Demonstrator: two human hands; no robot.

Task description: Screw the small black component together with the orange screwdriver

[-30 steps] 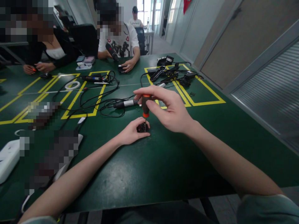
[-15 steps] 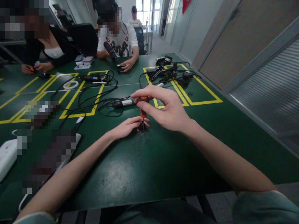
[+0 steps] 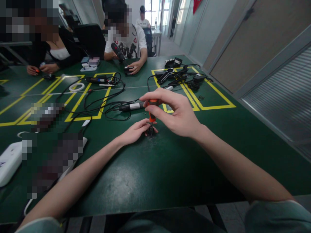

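Note:
My right hand [image 3: 177, 115] pinches the orange and black handle of a small screwdriver [image 3: 152, 111], held upright with its tip down in a small black part [image 3: 150, 133] on the green table [image 3: 150, 174]. My left hand [image 3: 134, 132] rests on the table just left of that part, fingers curled against it and steadying it. Most of the part is hidden behind my fingers.
A black and silver electric driver [image 3: 131, 106] lies among tangled cables behind my hands. More black tools [image 3: 179, 76] sit inside a yellow-taped box at the back right. A white device [image 3: 9, 161] lies at the left. Two other people work at the far side.
My left hand loosened from a cupped grip around the part to fingers lying beside it. The screwdriver sank slightly lower onto the part and my right fingers shifted on the handle.

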